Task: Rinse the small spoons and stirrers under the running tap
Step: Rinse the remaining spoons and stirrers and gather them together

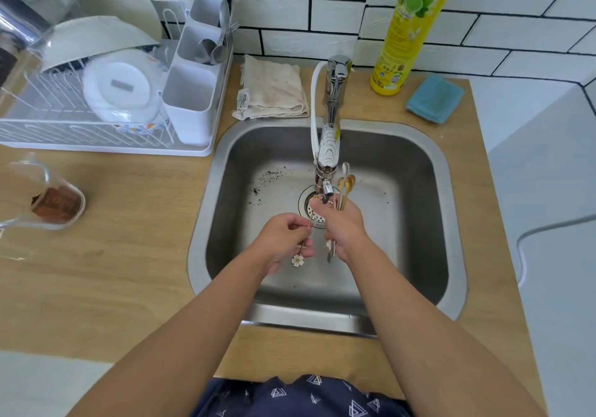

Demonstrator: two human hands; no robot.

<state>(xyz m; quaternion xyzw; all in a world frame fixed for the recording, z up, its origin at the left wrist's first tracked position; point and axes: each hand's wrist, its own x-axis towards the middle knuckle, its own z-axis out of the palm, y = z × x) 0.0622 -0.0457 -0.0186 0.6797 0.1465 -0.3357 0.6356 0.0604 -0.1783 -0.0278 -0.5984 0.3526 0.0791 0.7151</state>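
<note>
Head view: right hand [342, 228] grips spoons [345, 181] (left hand [283, 239] pinches stirrer [301, 250]).

A single wide-angle view, worn on the person's head, looks steeply down and forward at close range. The square stainless steel sink [419, 171] fills the frame's centre, the white tiled wall [516, 26] bends along the top edge, and both bare forearms reach in from the bottom edge.

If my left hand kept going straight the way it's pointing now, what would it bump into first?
Probably the right hand. The left hand, pinching the flower-topped stirrer, points right and slightly away, toward that hand and its bundle of small spoons under the tap. Depth is unclear.
</note>
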